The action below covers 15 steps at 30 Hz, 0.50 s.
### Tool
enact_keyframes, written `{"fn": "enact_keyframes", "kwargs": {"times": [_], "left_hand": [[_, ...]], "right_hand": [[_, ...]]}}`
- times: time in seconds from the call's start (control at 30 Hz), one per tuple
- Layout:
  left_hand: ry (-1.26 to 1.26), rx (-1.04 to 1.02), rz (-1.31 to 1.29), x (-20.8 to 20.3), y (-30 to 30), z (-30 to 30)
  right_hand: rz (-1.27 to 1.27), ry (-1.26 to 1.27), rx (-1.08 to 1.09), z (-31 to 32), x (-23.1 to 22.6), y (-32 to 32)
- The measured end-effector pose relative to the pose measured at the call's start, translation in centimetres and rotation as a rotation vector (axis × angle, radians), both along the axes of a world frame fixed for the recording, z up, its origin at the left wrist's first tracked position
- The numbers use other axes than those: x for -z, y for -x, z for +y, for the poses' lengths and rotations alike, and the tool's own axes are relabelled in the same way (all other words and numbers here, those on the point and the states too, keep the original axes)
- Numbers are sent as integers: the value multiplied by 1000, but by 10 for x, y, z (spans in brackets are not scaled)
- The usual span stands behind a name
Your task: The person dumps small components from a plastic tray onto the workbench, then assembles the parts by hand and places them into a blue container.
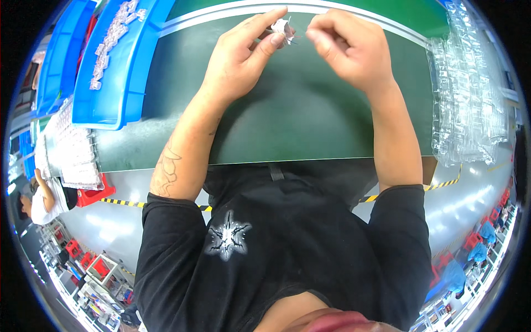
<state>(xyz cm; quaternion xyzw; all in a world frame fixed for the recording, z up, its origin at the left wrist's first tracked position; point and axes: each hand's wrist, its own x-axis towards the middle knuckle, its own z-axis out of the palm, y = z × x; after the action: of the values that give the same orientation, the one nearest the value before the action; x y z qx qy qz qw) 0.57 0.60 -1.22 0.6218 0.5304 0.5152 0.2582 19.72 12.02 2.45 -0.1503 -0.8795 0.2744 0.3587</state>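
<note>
A: Running the list from my remote seat, largest item first. Item one: dark green work mat [310, 116], filling the upper middle of the frame.

B: Logged. Next?

A: Item two: blue bin [119, 66], upper left, with a row of small pale parts along its inside. Item three: stack of clear plastic trays [470, 94], upper right edge. Item four: red crate [91, 196], left of centre, below a pale gridded tray.

B: And the hands?

A: Item five: left hand [240, 58], top centre, thumb and forefinger closed narrowly on the small part. Item six: right hand [348, 47], just beside it, fingers curled in a narrow pinch at the part's right side; I cannot tell whether it actually touches.

B: The part itself?

A: Item seven, smallest: small clear plastic piece [284, 29], at the very top centre, held above the mat between both hands, mostly hidden by fingertips.

B: Handling note?

A: My judgement: keep the left pinch steady and light, since thin plastic will likely flex, and let the right fingertips do the fine work close over the mat.
</note>
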Motion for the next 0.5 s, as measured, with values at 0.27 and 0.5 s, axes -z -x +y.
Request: {"fn": "enact_keyframes", "kwargs": {"times": [0.27, 0.5], "left_hand": [[-112, -72, 128, -3, -3, 1], [-154, -45, 287, -6, -1, 1]], "right_hand": [[-181, -183, -47, -6, 8, 4], [-163, -180, -59, -7, 5, 4]]}}
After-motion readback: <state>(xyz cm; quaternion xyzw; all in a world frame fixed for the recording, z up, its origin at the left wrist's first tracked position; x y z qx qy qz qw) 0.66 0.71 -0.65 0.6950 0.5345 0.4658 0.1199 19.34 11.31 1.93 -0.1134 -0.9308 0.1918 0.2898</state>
